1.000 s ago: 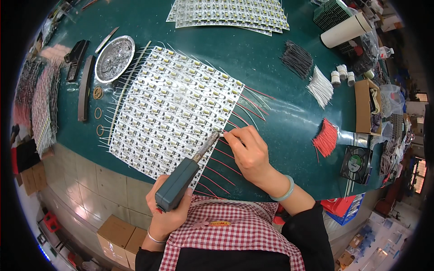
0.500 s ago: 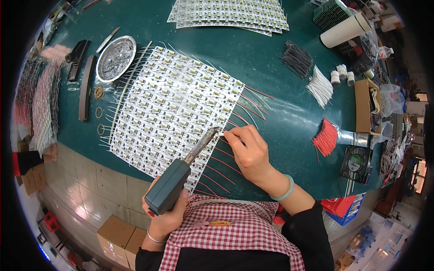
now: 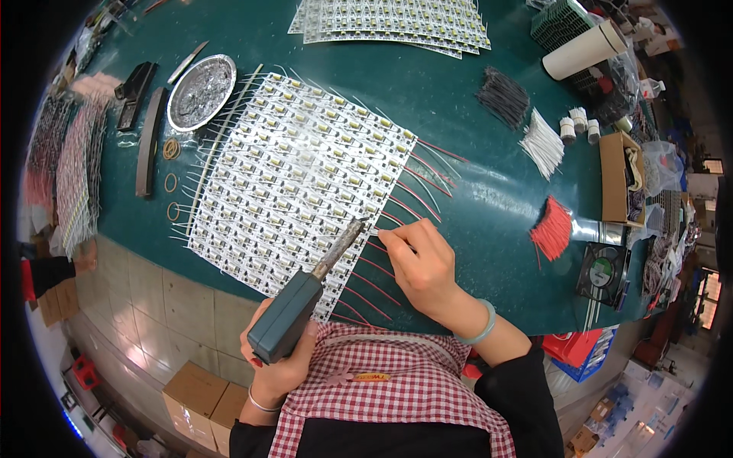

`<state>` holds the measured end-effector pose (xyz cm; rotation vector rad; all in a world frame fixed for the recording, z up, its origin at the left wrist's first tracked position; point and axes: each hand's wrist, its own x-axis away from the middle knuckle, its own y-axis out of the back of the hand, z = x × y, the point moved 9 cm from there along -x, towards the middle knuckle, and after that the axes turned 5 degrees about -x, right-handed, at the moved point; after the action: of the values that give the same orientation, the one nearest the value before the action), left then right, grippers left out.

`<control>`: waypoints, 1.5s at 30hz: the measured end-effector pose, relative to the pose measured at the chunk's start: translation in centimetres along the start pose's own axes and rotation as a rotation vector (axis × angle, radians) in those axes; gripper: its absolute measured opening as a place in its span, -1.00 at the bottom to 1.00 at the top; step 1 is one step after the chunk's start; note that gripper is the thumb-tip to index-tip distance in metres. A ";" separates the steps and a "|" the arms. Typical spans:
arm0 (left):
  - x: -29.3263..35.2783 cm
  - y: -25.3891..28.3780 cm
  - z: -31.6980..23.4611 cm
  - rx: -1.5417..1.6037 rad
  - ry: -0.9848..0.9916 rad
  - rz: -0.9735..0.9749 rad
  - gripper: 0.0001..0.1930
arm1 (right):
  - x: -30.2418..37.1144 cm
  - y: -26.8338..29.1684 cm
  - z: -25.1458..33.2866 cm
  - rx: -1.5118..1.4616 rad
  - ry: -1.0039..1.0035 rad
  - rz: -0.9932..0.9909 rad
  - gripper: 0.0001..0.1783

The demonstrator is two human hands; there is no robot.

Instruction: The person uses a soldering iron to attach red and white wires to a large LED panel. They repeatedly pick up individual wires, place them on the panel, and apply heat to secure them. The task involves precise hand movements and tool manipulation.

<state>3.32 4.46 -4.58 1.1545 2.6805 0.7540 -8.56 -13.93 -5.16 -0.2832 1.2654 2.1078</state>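
My left hand (image 3: 284, 355) is wrapped around the dark green handle of a soldering iron (image 3: 294, 305). The iron's tip rests at or just above the right edge of a white panel of LED circuit boards (image 3: 298, 168), which lies tilted on the table. Close beside the tip, my right hand (image 3: 421, 259) pinches a thin wire (image 3: 376, 232) at the panel's edge; most of that wire is hidden by the fingers. Red wires (image 3: 378, 267) stick out from the panel's right edge, with pale wires (image 3: 427, 191) among the upper ones. More pale wires fringe its left side.
Bundles of black wires (image 3: 502, 99), white wires (image 3: 543, 143) and red wires (image 3: 551, 229) lie to the right, near a small fan (image 3: 602, 273). A foil-like dish (image 3: 201, 93), a dark bar (image 3: 150, 145) and rubber bands (image 3: 171, 183) sit left. More panels (image 3: 393, 27) are stacked at the back.
The iron's tip has shifted slightly left and down, away from the panel's edge. My right hand has dropped a little, still pinching. The view has moved slightly.
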 end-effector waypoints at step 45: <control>1.6 0.8 0.7 -0.004 0.004 0.007 -0.76 | 0.9 0.0 1.9 0.004 0.038 -0.016 -0.71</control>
<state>2.94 6.35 -4.71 1.1635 2.6787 0.7632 -8.96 -11.95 -4.61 -0.3325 1.2853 2.0950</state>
